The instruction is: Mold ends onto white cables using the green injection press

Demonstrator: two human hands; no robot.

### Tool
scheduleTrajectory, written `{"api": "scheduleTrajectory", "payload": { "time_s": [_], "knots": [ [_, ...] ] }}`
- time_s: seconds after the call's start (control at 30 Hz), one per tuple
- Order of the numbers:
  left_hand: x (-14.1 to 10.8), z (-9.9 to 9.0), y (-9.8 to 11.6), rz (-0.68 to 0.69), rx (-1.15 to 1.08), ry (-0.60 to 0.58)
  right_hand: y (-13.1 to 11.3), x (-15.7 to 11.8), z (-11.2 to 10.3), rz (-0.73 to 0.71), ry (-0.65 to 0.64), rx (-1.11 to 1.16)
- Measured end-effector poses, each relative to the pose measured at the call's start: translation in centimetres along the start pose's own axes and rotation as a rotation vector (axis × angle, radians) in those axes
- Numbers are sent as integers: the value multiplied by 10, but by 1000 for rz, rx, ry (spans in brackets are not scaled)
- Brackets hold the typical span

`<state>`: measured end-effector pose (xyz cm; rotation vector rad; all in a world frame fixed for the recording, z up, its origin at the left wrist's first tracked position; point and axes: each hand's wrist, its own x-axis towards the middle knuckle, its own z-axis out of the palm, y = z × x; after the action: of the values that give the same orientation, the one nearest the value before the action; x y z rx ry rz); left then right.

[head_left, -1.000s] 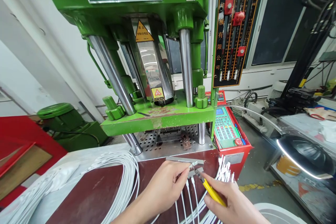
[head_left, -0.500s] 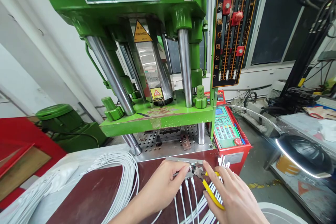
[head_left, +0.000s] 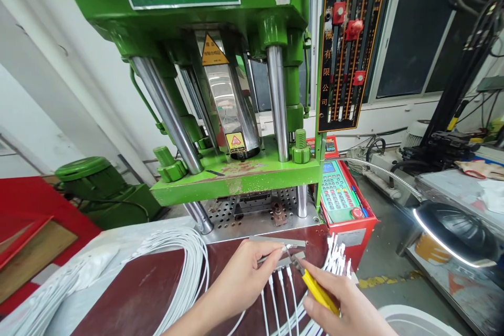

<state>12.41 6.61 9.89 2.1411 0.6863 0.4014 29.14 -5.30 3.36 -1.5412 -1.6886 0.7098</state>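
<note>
My left hand [head_left: 244,273] pinches a white cable by its small connector end [head_left: 287,247] between thumb and forefinger. In my right hand [head_left: 342,294] are yellow-handled cutting pliers [head_left: 317,289], the handles squeezed close together. Their jaws are at or just beside the connector end; whether they bite on it is too small to tell. Below the hands, several white cables [head_left: 284,294] run with their ends up against a flat grey metal plate [head_left: 299,257], which my left hand partly hides.
A green press [head_left: 244,181] stands right behind the brown worktop [head_left: 137,283]. Coiled white cables [head_left: 185,257] lie to the left, a bundle of cable ends [head_left: 334,257] to the right. Beyond are a red control box [head_left: 346,231], a lamp [head_left: 457,231] and a white bin [head_left: 417,317].
My right hand has closed on the pliers, bringing the spread handles together, and its fingers have curled in. The jaws have shifted slightly. My left hand has barely moved.
</note>
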Motion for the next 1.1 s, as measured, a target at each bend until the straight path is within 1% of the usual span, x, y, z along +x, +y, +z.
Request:
{"api": "scheduleTrajectory", "payload": {
  "time_s": [0.07, 0.1, 0.13, 0.17, 0.2, 0.3, 0.33, 0.43, 0.47, 0.5, 0.53, 0.57, 0.63, 0.67, 0.7, 0.73, 0.77, 0.8, 0.83, 0.9, 0.97, 1.03, 1.1],
  "knots": [
    [0, -1, -1, -14, 28, -12, 5, 0, 2, -123, 231, -366],
    [0, -1, -1, -18, 43, -19, 7, 0, 3, -177, 317, -514],
    [0, 0, -2, -22, 55, -22, 9, 1, 4, -220, 371, -622],
    [0, 0, -2, -23, 63, -22, 10, 1, 4, -251, 396, -687],
    [0, 1, -3, -23, 68, -22, 10, 1, 5, -266, 393, -712],
    [1, 1, -3, -29, 54, -21, 10, 1, 7, -273, 334, -673],
    [2, 1, -3, -40, 36, -24, 10, 0, 8, -275, 338, -664],
    [3, -1, -1, -121, -62, -77, 11, -1, 11, -290, 410, -650],
    [4, -1, 0, -138, -99, -98, 10, -2, 11, -272, 419, -605],
    [4, -1, 0, -143, -132, -113, 9, -2, 11, -230, 403, -515],
    [4, -1, 1, -136, -155, -117, 7, -2, 9, -169, 353, -373],
    [4, 0, 2, -119, -166, -109, 4, -2, 7, -95, 260, -179],
    [4, 2, 3, -91, -155, -83, -3, -2, 2, 59, -1, 316],
    [4, 3, 4, -83, -141, -71, -6, -2, 0, 121, -128, 557],
    [3, 4, 5, -73, -129, -65, -8, -2, -2, 165, -225, 744],
    [3, 4, 5, -63, -122, -62, -10, -2, -4, 187, -282, 847],
    [2, 4, 5, -56, -126, -65, -10, -2, -5, 184, -283, 845],
    [2, 3, 5, -52, -137, -75, -9, -3, -4, 157, -231, 740],
    [1, 2, 5, -51, -151, -88, -8, -4, -3, 111, -145, 552],
    [0, -1, 5, -56, -166, -112, -3, -6, -1, -14, 79, 71],
    [-1, -3, 6, -64, -145, -131, 1, -8, 0, -137, 255, -348],
    [-2, -5, 6, -77, -98, -143, 3, -9, 0, -221, 333, -617],
    [-2, -6, 7, -95, -49, -158, 3, -8, -3, -271, 374, -776]
  ]
}}
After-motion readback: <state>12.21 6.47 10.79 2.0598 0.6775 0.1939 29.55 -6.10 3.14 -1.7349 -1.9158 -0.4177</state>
